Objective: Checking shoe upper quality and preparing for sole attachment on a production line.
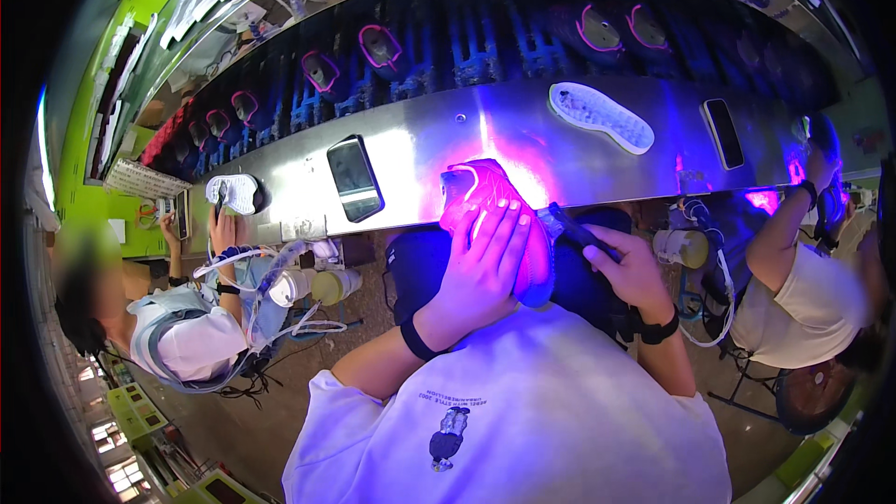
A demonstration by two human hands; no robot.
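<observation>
A shoe upper [481, 194], lit pink and purple, is held at the table's front edge, over my lap. My left hand [485, 266] grips it from above, fingers laid along its side and the thumb nearer the opening. In my right hand [635, 271] is the dark handle of a brush [567, 224]. The brush head meets the shoe's right side, though the light hides whether its bristles press on it. A white shoe sole [602, 118] lies apart on the metal table [429, 121], up and to the right of the shoe.
Phones lie on the table to the left [356, 177] and right [722, 133]. Behind it runs a dark conveyor carrying several shoes [380, 46]. Co-workers sit at my left [201, 327] and right [793, 308]. Containers with hoses [336, 286] hang by the table's front edge.
</observation>
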